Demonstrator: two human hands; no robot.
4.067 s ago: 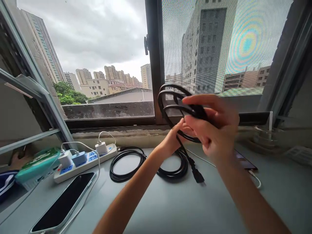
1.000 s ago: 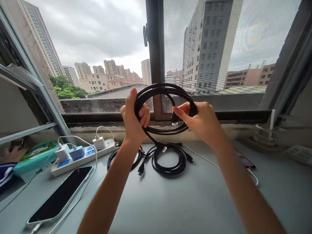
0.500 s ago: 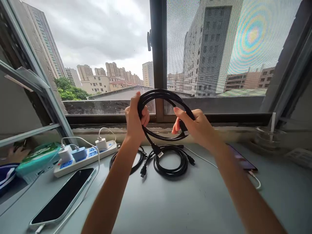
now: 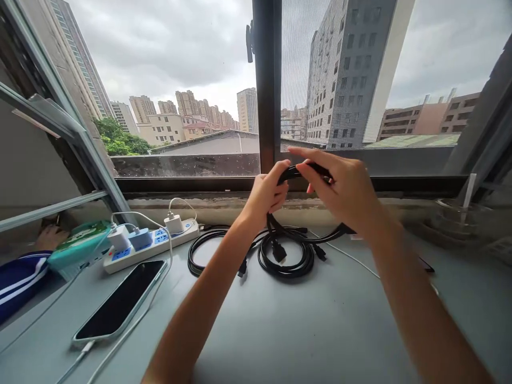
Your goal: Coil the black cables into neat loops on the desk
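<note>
My left hand [image 4: 269,191] is closed around one side of a coiled black cable [image 4: 291,174], lifted above the desk near the window sill. On the coil's upper right part is my right hand [image 4: 340,184], its thumb and fingers curled over the cable, index finger extended. The lower loop of the coil sags between my hands, partly hidden by the right wrist. One plug [image 4: 279,250] of this cable dangles below my left hand, over a second coiled black cable [image 4: 286,272] lying on the desk. Left of that lies another black coil [image 4: 196,255], partly covered by my left forearm.
A phone [image 4: 122,301] on a white charging cord lies at left, near a power strip [image 4: 154,245] holding several chargers. Behind these are a teal pack [image 4: 80,248] and blue fabric [image 4: 22,285]. A glass jar [image 4: 452,218] stands at right. The window frame [image 4: 270,96] rises behind.
The held coil has shifted right and tilted, so its ring no longer faces me. My right hand has moved up onto the coil's top from its right side. The view has turned slightly.
</note>
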